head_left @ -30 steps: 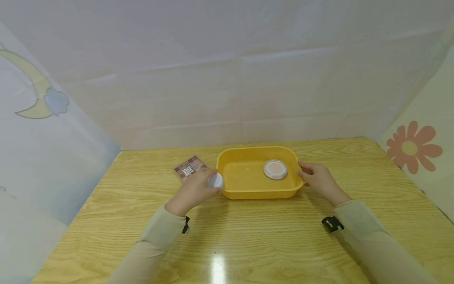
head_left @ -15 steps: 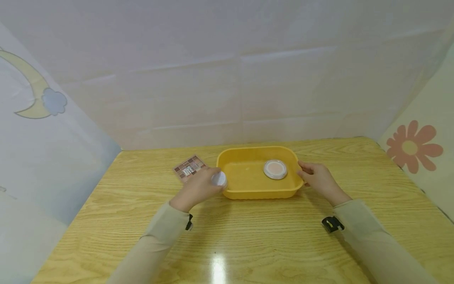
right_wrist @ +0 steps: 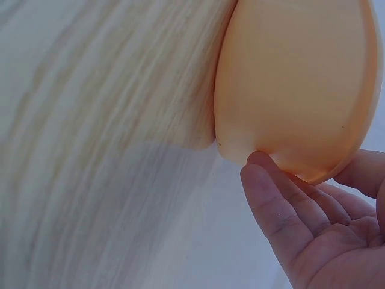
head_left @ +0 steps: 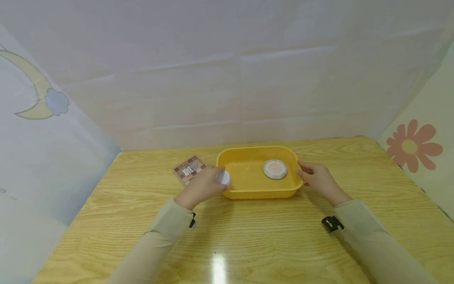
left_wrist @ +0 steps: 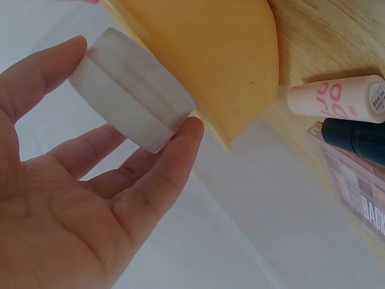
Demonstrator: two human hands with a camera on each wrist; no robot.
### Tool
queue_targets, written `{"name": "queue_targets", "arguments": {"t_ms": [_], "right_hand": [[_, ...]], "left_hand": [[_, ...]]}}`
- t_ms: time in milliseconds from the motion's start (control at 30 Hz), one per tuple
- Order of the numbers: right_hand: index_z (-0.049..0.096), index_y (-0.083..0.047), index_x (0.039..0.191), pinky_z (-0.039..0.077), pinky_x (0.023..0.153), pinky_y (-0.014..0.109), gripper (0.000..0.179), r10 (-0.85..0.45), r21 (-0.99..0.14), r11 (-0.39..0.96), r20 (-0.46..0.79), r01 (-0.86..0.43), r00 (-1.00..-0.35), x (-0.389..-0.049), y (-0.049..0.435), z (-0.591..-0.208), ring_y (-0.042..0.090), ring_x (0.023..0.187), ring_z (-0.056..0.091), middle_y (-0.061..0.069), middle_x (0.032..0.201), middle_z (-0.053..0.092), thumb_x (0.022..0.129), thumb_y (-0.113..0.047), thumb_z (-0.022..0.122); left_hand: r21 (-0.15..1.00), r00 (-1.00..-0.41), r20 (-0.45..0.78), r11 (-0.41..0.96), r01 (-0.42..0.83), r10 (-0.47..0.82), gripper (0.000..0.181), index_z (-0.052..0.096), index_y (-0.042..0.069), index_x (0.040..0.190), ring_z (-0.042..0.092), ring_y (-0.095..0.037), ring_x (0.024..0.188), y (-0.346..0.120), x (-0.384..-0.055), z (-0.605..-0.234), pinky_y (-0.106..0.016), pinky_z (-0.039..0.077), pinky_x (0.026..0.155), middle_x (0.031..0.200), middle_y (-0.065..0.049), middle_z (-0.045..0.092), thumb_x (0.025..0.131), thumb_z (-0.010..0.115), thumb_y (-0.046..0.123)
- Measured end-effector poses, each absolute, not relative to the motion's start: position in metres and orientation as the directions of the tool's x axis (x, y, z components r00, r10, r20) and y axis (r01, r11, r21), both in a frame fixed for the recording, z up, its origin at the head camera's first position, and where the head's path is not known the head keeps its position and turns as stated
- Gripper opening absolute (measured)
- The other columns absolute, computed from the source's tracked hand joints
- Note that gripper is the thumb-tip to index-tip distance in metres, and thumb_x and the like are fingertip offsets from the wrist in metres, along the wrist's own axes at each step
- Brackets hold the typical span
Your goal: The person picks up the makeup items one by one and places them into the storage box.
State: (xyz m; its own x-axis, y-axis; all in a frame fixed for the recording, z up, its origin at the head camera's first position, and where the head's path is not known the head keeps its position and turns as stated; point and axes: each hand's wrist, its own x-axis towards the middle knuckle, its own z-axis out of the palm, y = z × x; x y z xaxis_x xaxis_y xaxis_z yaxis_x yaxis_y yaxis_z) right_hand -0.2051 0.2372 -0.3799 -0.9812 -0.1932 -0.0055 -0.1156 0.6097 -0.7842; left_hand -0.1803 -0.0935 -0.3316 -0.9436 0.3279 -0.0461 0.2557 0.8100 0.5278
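Note:
A small round white jar is held between the thumb and fingers of my left hand, at the left rim of the yellow plastic basin. In the left wrist view the jar is tilted, its pale side showing. My right hand grips the basin's right end; the right wrist view has the thumb at the rim and the fingers under the end wall. Inside the basin, toward the right, lies a round clear-rimmed compact. An eyeshadow palette lies on the table, partly behind my left hand.
A pale pink tube and a black cylindrical item lie by the palette in the left wrist view; my left hand hides them from the head view. The wooden table meets a pale cloth wall behind the basin.
My left hand has moved slightly right with the jar, which now overlaps the basin's left rim from above. The right hand, basin and compact stay put.

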Motion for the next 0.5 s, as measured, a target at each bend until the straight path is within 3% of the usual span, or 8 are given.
{"name": "queue_targets", "arguments": {"t_ms": [500], "right_hand": [[0.035,0.014,0.141,0.057,0.073,0.037,0.049,-0.182,-0.788,0.606,-0.002,-0.11,-0.983,-0.2048,0.2358,-0.3788,0.041,0.105,0.059,0.035,0.135,0.045,0.101,-0.009,0.051]], "left_hand": [[0.477,-0.934,-0.046,0.829,0.292,0.355,0.057,0.053,0.001,0.137,0.059,-0.027,0.1,-0.0861,-0.1838,-0.3295,-0.04,0.052,0.08,0.128,-0.019,0.057,0.088,0.071,0.024]]}}
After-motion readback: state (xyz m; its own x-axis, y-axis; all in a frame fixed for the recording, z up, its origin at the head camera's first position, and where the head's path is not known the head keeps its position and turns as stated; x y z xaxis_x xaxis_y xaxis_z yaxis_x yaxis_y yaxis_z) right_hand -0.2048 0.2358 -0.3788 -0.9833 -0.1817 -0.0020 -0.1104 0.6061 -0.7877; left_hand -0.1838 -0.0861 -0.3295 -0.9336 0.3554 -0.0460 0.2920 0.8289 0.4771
